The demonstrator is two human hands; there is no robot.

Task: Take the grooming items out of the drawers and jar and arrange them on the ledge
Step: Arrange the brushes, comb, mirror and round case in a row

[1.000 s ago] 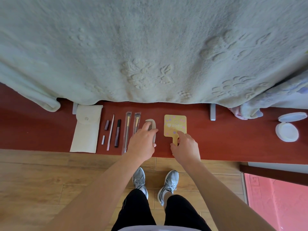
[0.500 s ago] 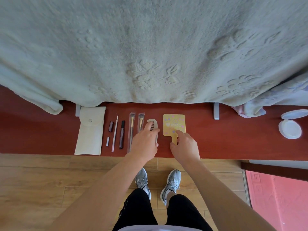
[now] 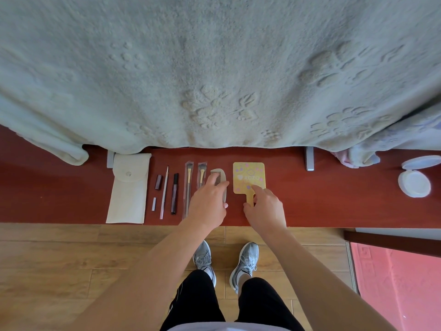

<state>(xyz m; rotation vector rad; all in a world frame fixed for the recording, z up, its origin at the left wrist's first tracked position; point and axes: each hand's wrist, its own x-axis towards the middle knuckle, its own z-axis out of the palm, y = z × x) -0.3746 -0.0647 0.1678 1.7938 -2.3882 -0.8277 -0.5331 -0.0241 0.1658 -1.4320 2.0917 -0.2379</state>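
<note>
Head view: left hand (image 3: 207, 201) is still pressing flat on the comb (image 3: 218, 176); right hand (image 3: 265, 209) is still pinching the mirror (image 3: 248, 175). Ledge (image 3: 334, 201) row is nearing completion.

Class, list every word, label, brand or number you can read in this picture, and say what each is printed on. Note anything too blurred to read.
"XOXO", after a heart sign: on the yellow mirror, slightly blurred.
Pouch: no print shows.
Brush sleeves and the small sticks beside them: any print is too small to read.
No other text can be read.
</note>
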